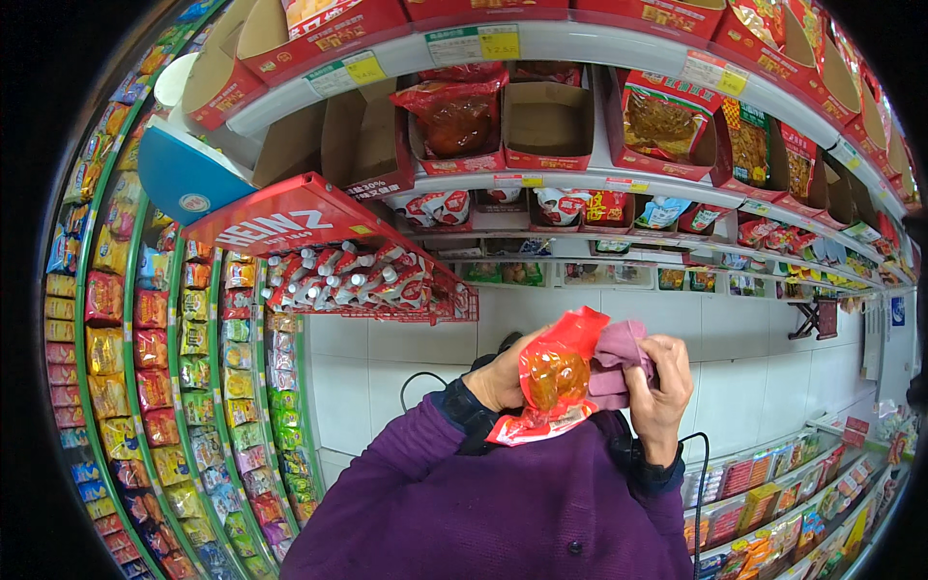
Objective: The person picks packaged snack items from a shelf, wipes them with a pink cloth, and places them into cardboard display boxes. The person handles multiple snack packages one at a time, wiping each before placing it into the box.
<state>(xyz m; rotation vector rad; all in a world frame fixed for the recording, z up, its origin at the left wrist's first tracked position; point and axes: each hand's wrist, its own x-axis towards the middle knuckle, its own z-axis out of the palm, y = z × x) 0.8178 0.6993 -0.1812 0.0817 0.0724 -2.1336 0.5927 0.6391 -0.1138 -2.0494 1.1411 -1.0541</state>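
My left hand (500, 377) grips a red plastic food packet (557, 377) from its left side. Through the packet's clear window shows a glossy brown food; the exact kind is hard to tell. Between thumb and fingers of my right hand (663, 388) is a bunched mauve cloth (616, 362), which meets the packet's right side. Both hands are in front of my chest. Ahead on the shelf, a similar red packet (460, 119) sits in a cardboard display box (464, 164), beside another cardboard box (549, 119) with no packet visible in it.
A red Heinz wire rack (377, 317) of white-capped pouches (348, 279) stands front left. Snack-bag shelves (174, 348) curve along the left. A shelf edge (565, 43) with price tags crosses ahead. Low shelves of packets (783, 493) are at right. Black cables (702, 493) hang by my sides.
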